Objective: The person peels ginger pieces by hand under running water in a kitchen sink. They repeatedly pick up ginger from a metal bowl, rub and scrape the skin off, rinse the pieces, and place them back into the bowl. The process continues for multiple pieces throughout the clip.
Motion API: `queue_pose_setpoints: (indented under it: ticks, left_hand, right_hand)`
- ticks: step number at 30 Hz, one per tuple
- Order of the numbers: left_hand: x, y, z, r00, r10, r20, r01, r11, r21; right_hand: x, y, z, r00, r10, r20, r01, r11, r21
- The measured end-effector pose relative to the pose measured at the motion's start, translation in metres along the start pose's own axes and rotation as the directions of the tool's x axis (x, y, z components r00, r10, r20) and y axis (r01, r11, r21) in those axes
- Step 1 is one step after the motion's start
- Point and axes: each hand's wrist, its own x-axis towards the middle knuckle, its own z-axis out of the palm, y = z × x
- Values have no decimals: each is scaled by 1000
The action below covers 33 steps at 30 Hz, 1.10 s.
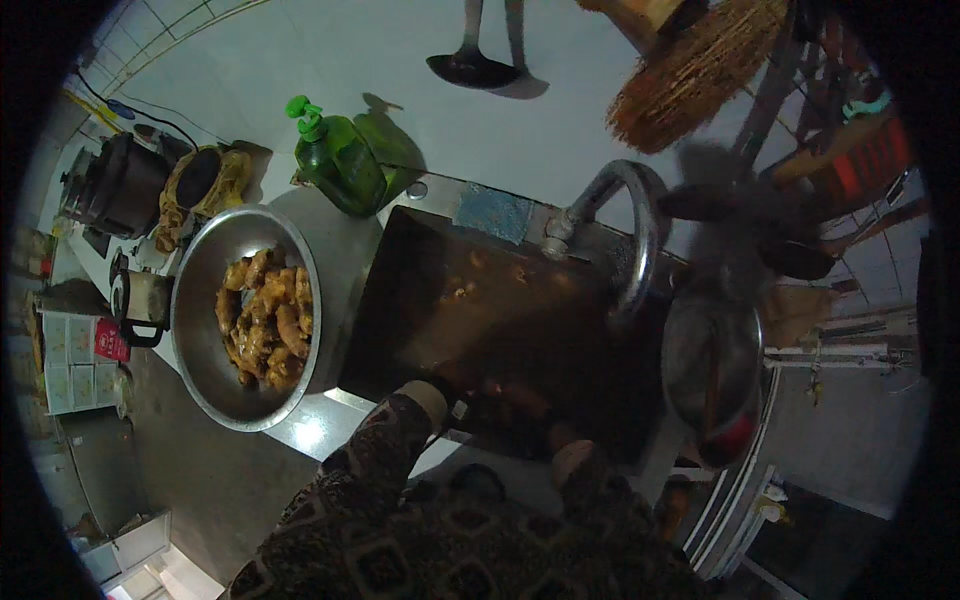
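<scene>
Both my hands are low inside a dark sink basin (420, 277), near its front edge. My left hand (454, 375) is in deep shadow beyond a patterned sleeve; its fingers are hard to make out. Close to its right is my right hand (529, 401), also dim. Whether either holds something cannot be told. Small pale-brown bits lie in the basin. To the left, a wide steel bowl (191, 360) holds several knobbly brown pieces that look like ginger root (266, 322). A curved metal faucet (645, 225) stands at the back of the sink.
A green pump bottle (345, 165) and a blue scouring pad (493, 212) are behind the sink. At the right is a metal pot (694, 360) with a handle across it. A ladle (472, 67) and a straw brush (697, 75) hang above. A lidded cup (142, 300) stands left.
</scene>
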Motion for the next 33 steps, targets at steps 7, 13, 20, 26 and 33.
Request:
queue_pose_setpoints:
  ticks: [7,13,20,26,33]
  left_hand:
    - [-11,6,-4,1000,-20,24,20,999,-26]
    - [-23,13,-4,999,-26,41,28,998,-58]
    - [-35,27,-16,998,-39,45,44,992,-118]
    - [-30,41,-30,998,-53,34,60,957,-283]
    - [4,48,-13,986,-77,-148,-41,746,-665]
  right_hand:
    - [-17,-41,17,954,-138,267,-37,827,561]
    - [-33,-54,19,988,-25,154,-38,919,392]
    - [-44,-27,4,973,-97,-208,162,931,327]
    - [-39,-6,-16,840,-386,-381,429,903,30]
    - [-83,-97,15,888,-391,-242,444,592,672]
